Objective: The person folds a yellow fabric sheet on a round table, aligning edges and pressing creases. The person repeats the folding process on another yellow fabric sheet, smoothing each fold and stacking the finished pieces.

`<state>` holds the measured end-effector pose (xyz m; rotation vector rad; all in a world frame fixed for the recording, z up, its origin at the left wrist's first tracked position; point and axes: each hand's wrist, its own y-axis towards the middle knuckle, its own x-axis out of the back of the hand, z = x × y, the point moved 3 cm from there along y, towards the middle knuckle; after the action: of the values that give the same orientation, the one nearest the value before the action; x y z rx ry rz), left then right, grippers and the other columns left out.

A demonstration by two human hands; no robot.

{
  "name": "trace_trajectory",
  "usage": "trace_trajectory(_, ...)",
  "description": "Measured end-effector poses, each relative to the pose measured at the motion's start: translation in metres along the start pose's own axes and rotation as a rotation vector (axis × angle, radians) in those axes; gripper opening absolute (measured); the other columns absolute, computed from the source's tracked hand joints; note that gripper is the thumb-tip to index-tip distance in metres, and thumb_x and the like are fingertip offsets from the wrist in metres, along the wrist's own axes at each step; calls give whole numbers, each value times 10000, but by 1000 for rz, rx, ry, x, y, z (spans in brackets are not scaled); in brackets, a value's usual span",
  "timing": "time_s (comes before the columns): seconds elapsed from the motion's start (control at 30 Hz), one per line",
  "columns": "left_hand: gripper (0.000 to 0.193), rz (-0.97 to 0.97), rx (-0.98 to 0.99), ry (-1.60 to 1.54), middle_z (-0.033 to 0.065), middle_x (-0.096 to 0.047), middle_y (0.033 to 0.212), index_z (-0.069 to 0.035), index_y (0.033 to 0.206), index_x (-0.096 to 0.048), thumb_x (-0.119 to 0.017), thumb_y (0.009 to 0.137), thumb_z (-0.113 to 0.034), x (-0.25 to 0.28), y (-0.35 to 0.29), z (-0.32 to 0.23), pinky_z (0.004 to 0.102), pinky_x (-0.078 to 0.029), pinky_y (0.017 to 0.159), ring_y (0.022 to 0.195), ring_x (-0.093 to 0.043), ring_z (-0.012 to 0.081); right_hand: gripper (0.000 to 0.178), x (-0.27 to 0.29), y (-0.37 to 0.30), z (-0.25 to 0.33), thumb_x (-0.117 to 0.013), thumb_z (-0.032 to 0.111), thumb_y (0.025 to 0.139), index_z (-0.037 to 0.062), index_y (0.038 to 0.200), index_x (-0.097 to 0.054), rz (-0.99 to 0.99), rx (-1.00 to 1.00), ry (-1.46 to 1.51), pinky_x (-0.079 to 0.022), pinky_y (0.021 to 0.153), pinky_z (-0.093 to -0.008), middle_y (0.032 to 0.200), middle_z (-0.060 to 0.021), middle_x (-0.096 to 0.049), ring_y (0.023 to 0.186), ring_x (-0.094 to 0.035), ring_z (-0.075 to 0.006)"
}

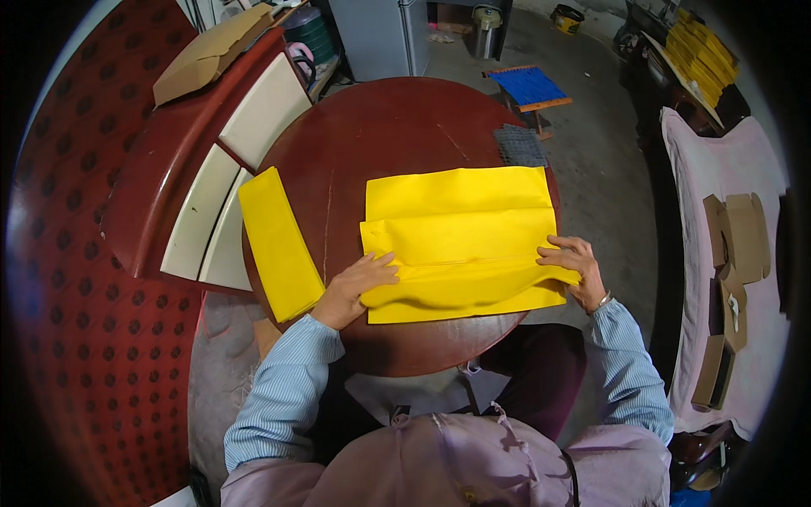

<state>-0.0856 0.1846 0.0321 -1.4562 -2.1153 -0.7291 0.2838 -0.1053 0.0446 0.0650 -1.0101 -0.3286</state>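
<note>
A bright yellow sheet, of paper or thin cloth, I cannot tell which, lies partly folded on the round dark-red table. Creases run across it, and its near flap bulges up a little between my hands. At the left edge of that flap, my left hand is closed on the sheet, its fingertips on top. My right hand pinches the opposite edge, the thumb partly hidden by the material. Left of my left hand, a narrow folded yellow stack rests along the table's edge.
A grey mesh piece lies at the table's far right edge. Beyond it stands a blue-topped folding stool. A red cabinet with cream panels borders the left side. Opened cardboard boxes lie on a pink cloth at right.
</note>
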Motion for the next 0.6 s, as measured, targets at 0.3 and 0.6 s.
trace_trajectory(0.3, 262, -506, 408, -500, 99, -762, 1144, 41, 1265, -646, -728, 1027, -32, -18, 2, 3, 299, -552, 943, 1080, -702, 147, 260, -21, -2, -35, -831, 203, 976, 47, 1185, -828, -207, -427, 626, -511, 978, -344, 1115, -65, -714, 1086, -640, -202)
trace_trajectory(0.6, 379, -583, 428, -632, 96, -751, 1069, 40, 1331, -543, -732, 1009, -25, -22, -4, 1, 273, -537, 932, 1007, -702, 132, 263, -22, 8, -13, -828, 247, 974, 21, 1107, -800, -404, -482, 324, -519, 897, -356, 952, -87, -733, 915, -656, -201)
